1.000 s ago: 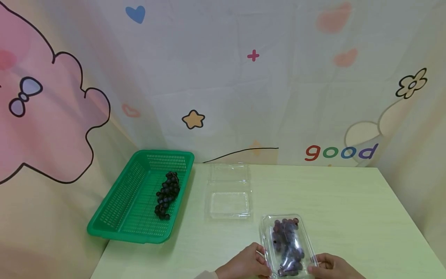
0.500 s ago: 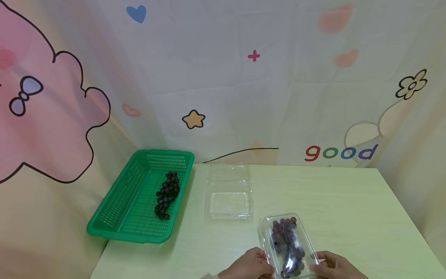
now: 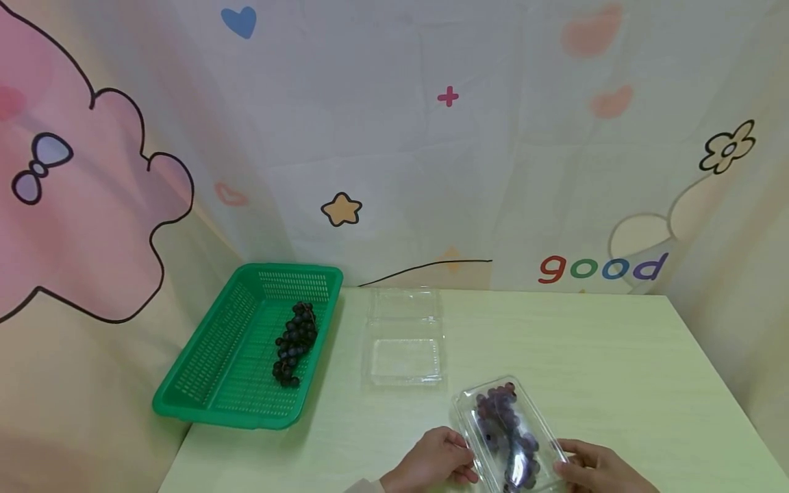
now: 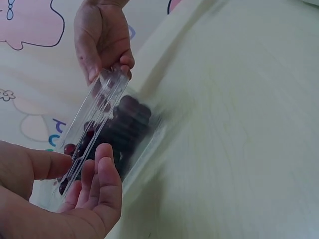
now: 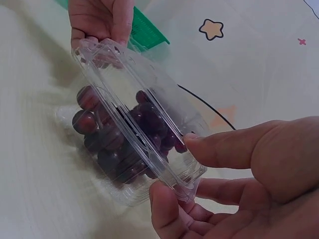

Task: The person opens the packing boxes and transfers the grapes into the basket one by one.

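Note:
A clear plastic clamshell box [image 3: 535,409] with a bunch of dark grapes [image 3: 507,426] inside is at the front of the table in the head view. My left hand [image 3: 434,455] holds its left edge, thumb above and fingers curled below the rim in the left wrist view. On the opposite side, my right hand [image 3: 596,467] pinches the rim; the right wrist view shows the thumb [image 5: 219,149] on the lid and fingers underneath. The lid lies over the grapes. In both wrist views the box is tilted, its lid and base rims close together.
A green plastic basket [image 3: 216,404] with another bunch of dark grapes [image 3: 296,346] stands at the left. An opened clear clamshell box [image 3: 405,359] lies flat at the back middle of the table [image 3: 592,356]. A printed curtain [image 3: 394,137] hangs behind.
The grape box has turned anticlockwise in the head view, its far end swinging left. The right hand has shifted slightly right with it. Basket and opened box stay put.

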Action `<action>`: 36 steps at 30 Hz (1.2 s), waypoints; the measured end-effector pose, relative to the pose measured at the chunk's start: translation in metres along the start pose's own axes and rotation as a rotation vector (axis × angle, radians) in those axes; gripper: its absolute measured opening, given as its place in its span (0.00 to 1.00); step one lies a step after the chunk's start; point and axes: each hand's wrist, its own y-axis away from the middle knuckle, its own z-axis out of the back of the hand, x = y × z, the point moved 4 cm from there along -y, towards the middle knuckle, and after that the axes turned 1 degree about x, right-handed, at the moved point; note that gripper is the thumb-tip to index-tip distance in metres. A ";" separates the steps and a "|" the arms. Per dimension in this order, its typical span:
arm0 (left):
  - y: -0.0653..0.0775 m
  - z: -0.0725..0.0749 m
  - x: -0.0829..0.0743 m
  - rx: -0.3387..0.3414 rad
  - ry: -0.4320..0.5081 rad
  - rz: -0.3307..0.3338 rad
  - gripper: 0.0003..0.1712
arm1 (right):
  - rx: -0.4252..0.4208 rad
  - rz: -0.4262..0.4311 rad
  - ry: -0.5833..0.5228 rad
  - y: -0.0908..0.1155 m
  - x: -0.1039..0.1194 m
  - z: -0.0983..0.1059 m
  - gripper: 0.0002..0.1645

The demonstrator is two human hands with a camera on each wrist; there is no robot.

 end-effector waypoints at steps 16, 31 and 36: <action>-0.009 0.019 -0.006 -0.107 0.012 -0.097 0.04 | -0.010 0.012 0.095 0.005 0.016 -0.003 0.42; -0.014 0.029 -0.013 -0.178 -0.018 -0.088 0.05 | 0.094 0.041 0.010 -0.017 -0.033 0.029 0.34; -0.014 0.032 -0.014 -0.181 -0.047 -0.083 0.06 | 0.056 0.052 0.119 0.001 0.011 0.009 0.37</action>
